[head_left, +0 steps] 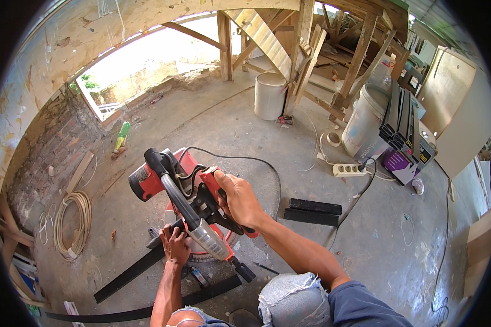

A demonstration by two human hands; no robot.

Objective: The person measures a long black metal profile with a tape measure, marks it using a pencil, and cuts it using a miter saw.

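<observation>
Frayed denim knees (pixel 295 301) are seen closest, at the lower edge, w/ a dark sleeve (pixel 365 306) to the R. Just beyond, a red-&-black mitre saw (pixel 181 200) is set on the floor (pixel 305 253), its handle gripped by the closed R hand (pixel 237 199). A long black strip (pixel 128 274) is laid at an angle into the saw's L side; the L hand (pixel 175 245) is placed over it w/ fingers bent, tho whether it's gripped or only pressed can't be told. A 2nd black strip (pixel 213 292) is stretched across the floor nr the knees; short black pieces (pixel 312 212) are left to the R. The floor is grey concrete, scuffed, w/ pale stains. On the L, a coiled hose (pixel 73 226) is laid nr a worn brick wall (pixel 46 147), a green bottle (pixel 122 136) farther up. At the back, a pale bucket (pixel 270 98) is stood by timber framing (pixel 223 46). On the R, a socket strip (pixel 349 170) w/ 1 plug in, a tall bucket (pixel 363 125) & a purple-black box (pixel 401 165) are seen, black lengths (pixel 402 117) being stacked above the box; pale panels (pixel 447 106) are stood behind.
</observation>
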